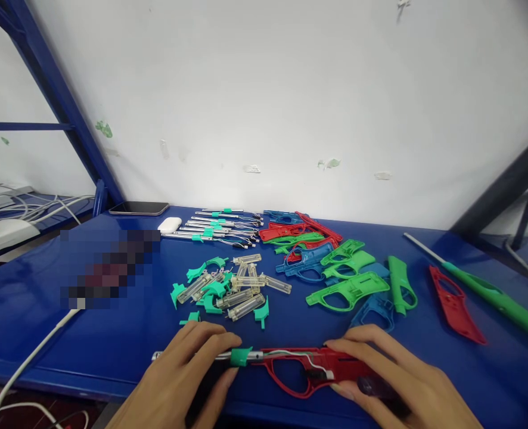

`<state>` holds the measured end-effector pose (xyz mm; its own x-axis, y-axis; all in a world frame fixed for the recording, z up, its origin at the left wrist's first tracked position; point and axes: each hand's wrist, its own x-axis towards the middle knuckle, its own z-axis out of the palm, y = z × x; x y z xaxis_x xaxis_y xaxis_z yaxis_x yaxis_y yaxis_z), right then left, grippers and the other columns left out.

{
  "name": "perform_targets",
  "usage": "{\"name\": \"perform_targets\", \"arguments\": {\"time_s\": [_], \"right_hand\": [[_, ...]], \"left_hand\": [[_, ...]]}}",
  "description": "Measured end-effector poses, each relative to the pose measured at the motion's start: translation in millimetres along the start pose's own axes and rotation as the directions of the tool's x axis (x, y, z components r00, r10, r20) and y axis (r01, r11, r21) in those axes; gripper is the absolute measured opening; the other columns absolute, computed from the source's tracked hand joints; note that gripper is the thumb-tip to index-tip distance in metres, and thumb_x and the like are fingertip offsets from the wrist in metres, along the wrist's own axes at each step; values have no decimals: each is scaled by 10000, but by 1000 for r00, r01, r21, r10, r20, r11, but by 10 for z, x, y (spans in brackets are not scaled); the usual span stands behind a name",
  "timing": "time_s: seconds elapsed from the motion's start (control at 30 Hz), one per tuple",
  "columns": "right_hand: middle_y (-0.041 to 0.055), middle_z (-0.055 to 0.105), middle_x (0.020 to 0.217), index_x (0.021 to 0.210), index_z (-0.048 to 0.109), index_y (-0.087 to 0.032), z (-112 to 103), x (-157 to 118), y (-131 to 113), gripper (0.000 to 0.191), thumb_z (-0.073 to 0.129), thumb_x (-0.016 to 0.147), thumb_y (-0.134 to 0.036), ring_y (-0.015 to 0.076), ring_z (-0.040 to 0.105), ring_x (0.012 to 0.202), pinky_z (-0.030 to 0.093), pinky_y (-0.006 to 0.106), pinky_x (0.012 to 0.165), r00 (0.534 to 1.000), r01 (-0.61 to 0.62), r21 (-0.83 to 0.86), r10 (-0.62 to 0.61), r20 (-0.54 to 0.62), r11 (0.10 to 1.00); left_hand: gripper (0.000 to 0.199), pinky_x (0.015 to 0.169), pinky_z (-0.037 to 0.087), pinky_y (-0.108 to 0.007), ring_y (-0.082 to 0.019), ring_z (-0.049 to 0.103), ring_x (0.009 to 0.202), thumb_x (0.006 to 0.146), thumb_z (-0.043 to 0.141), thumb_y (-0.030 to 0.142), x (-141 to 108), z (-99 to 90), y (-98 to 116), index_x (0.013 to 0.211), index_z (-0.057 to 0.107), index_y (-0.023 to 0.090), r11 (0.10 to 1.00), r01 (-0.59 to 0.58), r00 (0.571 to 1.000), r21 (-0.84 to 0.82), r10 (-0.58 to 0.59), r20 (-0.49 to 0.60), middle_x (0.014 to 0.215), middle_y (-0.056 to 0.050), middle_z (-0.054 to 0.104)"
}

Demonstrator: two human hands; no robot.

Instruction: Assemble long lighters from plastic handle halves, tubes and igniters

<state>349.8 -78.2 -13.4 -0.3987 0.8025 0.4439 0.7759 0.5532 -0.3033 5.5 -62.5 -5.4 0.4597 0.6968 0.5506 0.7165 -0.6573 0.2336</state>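
Note:
At the front edge of the table, my left hand [188,372] pinches a silver metal lighter tube [223,356] banded with green tape [241,357]. Its right end meets the narrow end of a red lighter handle half-shell [286,381], which lies open side up. Thin white wires [306,359] run from the tube into the shell, ending at a small black piece with a white tip [321,375]. My right hand [389,375] grips the wide end of the shell. A dark rounded object [373,387] shows under its fingers; I cannot tell what it is.
Beyond my hands lie clear fuel tanks [246,307] mixed with green triggers [210,290]. Behind are several wired metal tubes [210,223], and to the right green half-shells [353,292], blue ones [308,259] and a whole green lighter [491,292]. A white cable [36,357] crosses the left side.

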Motion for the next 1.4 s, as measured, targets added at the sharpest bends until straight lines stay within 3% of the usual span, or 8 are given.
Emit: {"name": "perform_targets", "arguments": {"time_s": [0.23, 0.43, 0.83, 1.0, 1.1, 1.23, 1.33, 1.4], "right_hand": [[48, 766, 1218, 1300, 750, -306, 8, -38, 20, 304, 632, 1078, -478, 121, 807, 730, 654, 161, 746, 998, -27, -6, 28, 62, 1000], [41, 785, 1076, 1149, 787, -259, -34, 78, -66, 354, 561, 1101, -527, 86, 739, 538, 642, 144, 670, 1000, 15, -1, -15, -23, 1000], [27, 774, 1067, 1156, 772, -274, -32, 78, -94, 326, 556, 1109, -514, 68, 704, 493, 642, 145, 663, 999, 34, -4, -34, -27, 999], [27, 769, 1075, 1167, 767, -277, -26, 56, -85, 318, 566, 1105, -515, 72, 721, 519, 642, 143, 650, 999, 26, 0, -26, -22, 1000], [32, 768, 1092, 1188, 764, -277, -16, 47, -62, 308, 571, 1105, -502, 79, 740, 552, 644, 145, 664, 1000, 24, 0, -24, -10, 1000], [39, 772, 1096, 1199, 764, -273, -9, 55, -55, 302, 563, 1112, -481, 86, 756, 577, 647, 151, 692, 999, 31, -2, -31, -18, 1000], [41, 774, 1089, 1185, 768, -273, -12, 66, -65, 315, 561, 1110, -498, 84, 743, 548, 649, 157, 684, 999, 31, 2, -31, -27, 1000], [41, 774, 1085, 1179, 769, -270, -20, 70, -66, 317, 560, 1110, -498, 83, 735, 533, 650, 158, 682, 999, 36, 1, -36, -28, 999]], "left_hand": [[336, 901, 640, -243, -163, 721, 1048, 1095, 507, 197, -8, 83, -15, 1358, 662, 337, 997, -23, 992, -79, 33, 122, 1195, -38, 718], [372, 847, 640, -234, -157, 727, 1006, 1084, 505, 182, -48, 66, -24, 1355, 677, 371, 995, -5, 993, -104, 17, 114, 1191, -34, 712], [476, 872, 651, -278, -184, 720, 1068, 1046, 509, 167, -99, 102, -56, 1479, 608, 337, 996, -69, 981, -52, 77, 177, 1285, -75, 689], [376, 913, 644, -268, -177, 723, 1110, 1067, 508, 165, -73, 113, -12, 1365, 668, 331, 995, -60, 992, -80, 68, 107, 1275, -54, 717], [306, 910, 633, -213, -140, 742, 1065, 1098, 503, 185, -39, 118, 21, 1287, 680, 348, 992, 5, 996, -129, 7, 90, 1223, -10, 742], [328, 926, 644, -219, -164, 768, 1075, 1097, 561, 290, -19, 115, 59, 1413, 620, 355, 990, 87, 996, -113, -83, 42, 1244, -10, 750], [389, 982, 641, -269, -197, 761, 1126, 1085, 572, 286, -11, 99, 86, 1471, 598, 324, 996, 53, 999, -75, -52, 10, 1281, -45, 739], [365, 989, 620, -233, -166, 755, 1113, 1088, 555, 237, -3, 90, 93, 1440, 616, 310, 998, 31, 999, -61, -31, 9, 1262, -37, 729]]}}
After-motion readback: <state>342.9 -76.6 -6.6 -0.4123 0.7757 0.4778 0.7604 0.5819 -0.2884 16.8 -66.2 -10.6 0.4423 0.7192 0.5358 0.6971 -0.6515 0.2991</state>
